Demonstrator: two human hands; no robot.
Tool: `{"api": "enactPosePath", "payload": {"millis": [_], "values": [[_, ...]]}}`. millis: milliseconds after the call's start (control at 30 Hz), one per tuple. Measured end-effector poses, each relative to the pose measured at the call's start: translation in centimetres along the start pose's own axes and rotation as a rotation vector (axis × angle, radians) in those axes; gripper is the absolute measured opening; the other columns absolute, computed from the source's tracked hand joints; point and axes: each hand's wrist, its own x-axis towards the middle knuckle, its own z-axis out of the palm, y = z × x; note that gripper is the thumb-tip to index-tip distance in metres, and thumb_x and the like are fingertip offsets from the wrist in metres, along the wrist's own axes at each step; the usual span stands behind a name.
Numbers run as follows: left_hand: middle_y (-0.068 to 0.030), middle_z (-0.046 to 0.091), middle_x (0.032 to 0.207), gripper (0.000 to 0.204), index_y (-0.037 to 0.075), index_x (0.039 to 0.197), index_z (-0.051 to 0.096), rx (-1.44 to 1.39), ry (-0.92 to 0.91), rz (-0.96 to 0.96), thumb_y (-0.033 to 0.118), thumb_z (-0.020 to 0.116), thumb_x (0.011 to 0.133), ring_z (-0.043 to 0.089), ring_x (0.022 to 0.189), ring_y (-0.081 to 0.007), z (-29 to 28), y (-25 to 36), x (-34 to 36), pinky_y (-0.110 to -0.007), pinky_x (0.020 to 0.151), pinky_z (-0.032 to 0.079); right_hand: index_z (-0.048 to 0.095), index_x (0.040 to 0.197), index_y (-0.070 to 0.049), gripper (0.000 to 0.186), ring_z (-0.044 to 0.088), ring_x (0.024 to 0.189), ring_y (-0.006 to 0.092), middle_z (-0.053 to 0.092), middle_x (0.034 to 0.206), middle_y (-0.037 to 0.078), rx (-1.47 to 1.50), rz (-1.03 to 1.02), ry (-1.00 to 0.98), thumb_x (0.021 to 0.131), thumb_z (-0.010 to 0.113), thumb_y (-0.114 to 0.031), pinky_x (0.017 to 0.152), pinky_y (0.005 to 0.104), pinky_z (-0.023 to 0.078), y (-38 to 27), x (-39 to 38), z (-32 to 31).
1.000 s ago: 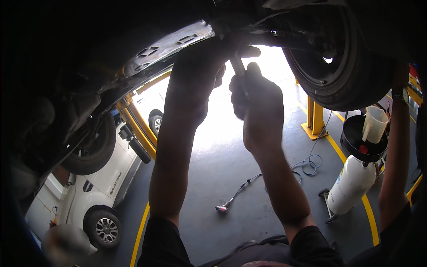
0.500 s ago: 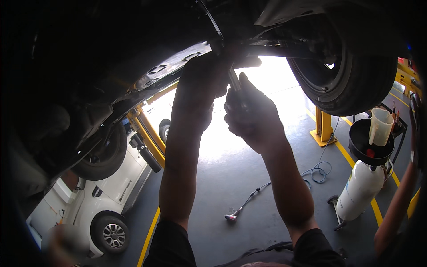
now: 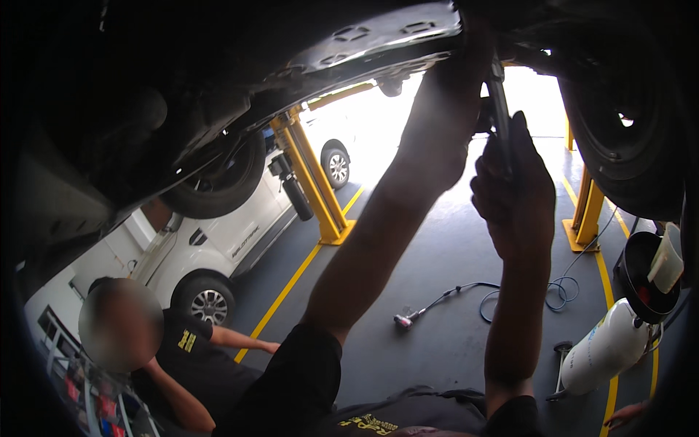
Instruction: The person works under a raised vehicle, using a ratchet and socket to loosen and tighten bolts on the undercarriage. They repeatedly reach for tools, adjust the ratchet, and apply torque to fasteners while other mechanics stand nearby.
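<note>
My right hand (image 3: 515, 193) is raised overhead, its fingers (image 3: 492, 191) wrapped around the lower part of a slim metal tool (image 3: 499, 105), with the thumb pointing upward alongside the shaft. The tool stands nearly upright in front of me, leaning a little to the left at the top, where it runs up into the shadow of a raised vehicle's underside (image 3: 226, 105). I judge it to be stiff and solid, with a fair weight for its slimness, and in no way fragile; its smooth surface could turn slippery if oil gets on it. The best place to take hold seems to be the low end, where my right fingers already are, leaving the upper shaft clear. My left hand (image 3: 462, 84) reaches up just beside the tool's upper end, but it is so dark there that I cannot tell whether those fingers grip something, touch it or are spread. In looks, the tool is a straight, narrow bar, silvery grey, with a pale gleam along its length against the bright background; its top end is hidden in the dark and its bottom end inside my hand. To the left of its top is a pale metal panel (image 3: 382, 36) with cut-out shapes; to the right hangs a dark wheel (image 3: 619, 171).
</note>
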Motion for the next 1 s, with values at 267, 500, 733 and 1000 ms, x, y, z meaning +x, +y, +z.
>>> {"api": "enactPosePath", "payload": {"millis": [267, 500, 733, 1000], "values": [[-0.0208, 0.062, 0.107, 0.026, -0.010, 0.111, 0.056, -1.288, 0.547, -0.934, 0.003, 0.037, 0.098, 0.061, 0.100, -0.0244, -4.0, -21.5, -24.3, -0.035, 0.084, 0.052, 0.053, 0.075, 0.000, 0.038, 0.047, 0.045, 0.0207, 0.048, 0.054, 0.011, -1.226, -0.096, 0.268, 0.100, 0.062, -0.026, 0.047, 0.0355, 0.037, 3.8, -12.7, -8.4], [-0.0189, 0.051, 0.138, 0.024, -0.005, 0.127, 0.050, -1.057, 0.493, -1.409, 0.004, 0.042, 0.106, 0.056, 0.125, -0.0187, 2.4, -23.2, -36.1, -0.024, 0.103, 0.054, 0.056, 0.070, 0.003, 0.034, 0.041, 0.047, 0.0125, 0.048, 0.052, 0.009, -1.118, 0.555, 0.552, 0.092, 0.070, -0.019, 0.046, 0.0358, 0.032, 7.5, -22.9, -15.4], [-0.0102, 0.066, 0.116, 0.024, 0.000, 0.118, 0.062, -0.844, 0.463, -1.239, 0.018, 0.057, 0.103, 0.065, 0.097, -0.0104, -0.8, -25.3, -32.9, -0.020, 0.086, 0.056, 0.059, 0.070, 0.002, 0.029, 0.044, 0.045, 0.0130, 0.051, 0.051, 0.009, -1.105, 0.566, 0.498, 0.086, 0.076, -0.015, 0.047, 0.0337, 0.034, 10.9, -23.0, -17.5], [-0.0036, 0.066, 0.119, 0.037, 0.001, 0.137, 0.056, -0.579, 0.437, -1.234, 0.015, 0.057, 0.103, 0.063, 0.102, -0.0075, -8.1, -27.4, -28.3, -0.019, 0.090, 0.053, 0.067, 0.087, -0.007, 0.030, 0.066, 0.070, 0.0432, 0.064, 0.073, 0.023, -1.227, 0.643, 0.100, 0.092, 0.070, -0.037, 0.057, 0.0495, 0.045, 18.5, -17.2, -22.3]]}}
